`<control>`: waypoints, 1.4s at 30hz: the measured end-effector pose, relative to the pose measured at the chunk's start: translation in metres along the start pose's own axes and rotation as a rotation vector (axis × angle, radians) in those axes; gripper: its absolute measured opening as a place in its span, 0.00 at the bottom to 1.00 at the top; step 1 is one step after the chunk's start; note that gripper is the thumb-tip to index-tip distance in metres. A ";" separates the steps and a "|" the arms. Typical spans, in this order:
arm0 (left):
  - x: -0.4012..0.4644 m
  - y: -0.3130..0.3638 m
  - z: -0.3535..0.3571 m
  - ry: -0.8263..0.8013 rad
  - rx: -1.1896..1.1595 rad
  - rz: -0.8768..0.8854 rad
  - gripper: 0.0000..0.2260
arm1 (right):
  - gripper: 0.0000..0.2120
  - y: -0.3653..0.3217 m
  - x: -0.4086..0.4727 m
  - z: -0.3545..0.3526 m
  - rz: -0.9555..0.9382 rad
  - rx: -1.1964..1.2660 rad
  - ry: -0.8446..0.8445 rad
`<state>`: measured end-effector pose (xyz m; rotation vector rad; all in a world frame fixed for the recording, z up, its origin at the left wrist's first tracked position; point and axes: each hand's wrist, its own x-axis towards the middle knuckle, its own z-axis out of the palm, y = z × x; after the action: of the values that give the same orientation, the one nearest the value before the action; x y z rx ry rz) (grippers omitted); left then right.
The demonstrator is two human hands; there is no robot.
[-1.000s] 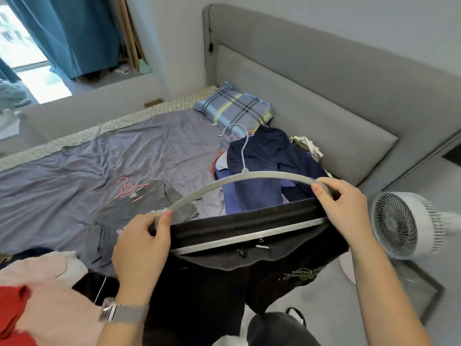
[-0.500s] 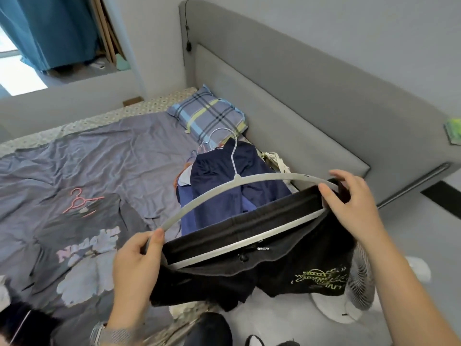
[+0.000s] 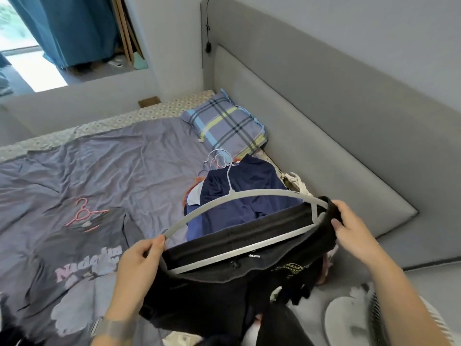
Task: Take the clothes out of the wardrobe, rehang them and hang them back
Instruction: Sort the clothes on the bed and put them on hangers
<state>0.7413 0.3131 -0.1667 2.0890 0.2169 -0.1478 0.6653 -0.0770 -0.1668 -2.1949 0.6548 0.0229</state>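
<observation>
black shorts (image 3: pixel 239 250) are draped over the bar of the grey hanger (image 3: pixel 239 196), held above the bed (image 3: pixel 124 158) edge. left hand (image 3: pixel 139 265) pinches the hanger's left end, right hand (image 3: pixel 354 228) grips fabric at the right end. looks abt halfway imo, navy top (image 3: pixel 239 196) & grey tee (image 3: pixel 74 245) not back in wardrobe yet. headboard (image 3: pixel 324 121) close on right, plenty room left.

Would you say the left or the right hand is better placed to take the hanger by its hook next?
Probably the right hand: it only pinches cloth; the left hand grips the hanger.
</observation>
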 end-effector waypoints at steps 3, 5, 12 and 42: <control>0.025 0.019 0.017 0.027 0.007 0.024 0.17 | 0.19 -0.016 0.041 -0.007 0.002 0.055 0.102; 0.044 0.036 0.032 0.040 0.056 0.075 0.19 | 0.19 -0.032 0.071 -0.016 0.045 0.120 0.151; 0.098 0.068 0.091 0.114 0.182 0.165 0.16 | 0.17 -0.032 0.187 -0.027 0.148 0.174 0.058; 0.133 -0.184 -0.003 0.317 0.038 -0.620 0.19 | 0.24 -0.134 0.216 0.378 -0.227 -0.398 -0.867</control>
<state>0.8314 0.4189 -0.3457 2.0122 1.0593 -0.1894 0.9896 0.1704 -0.3694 -2.3113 -0.1037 0.9950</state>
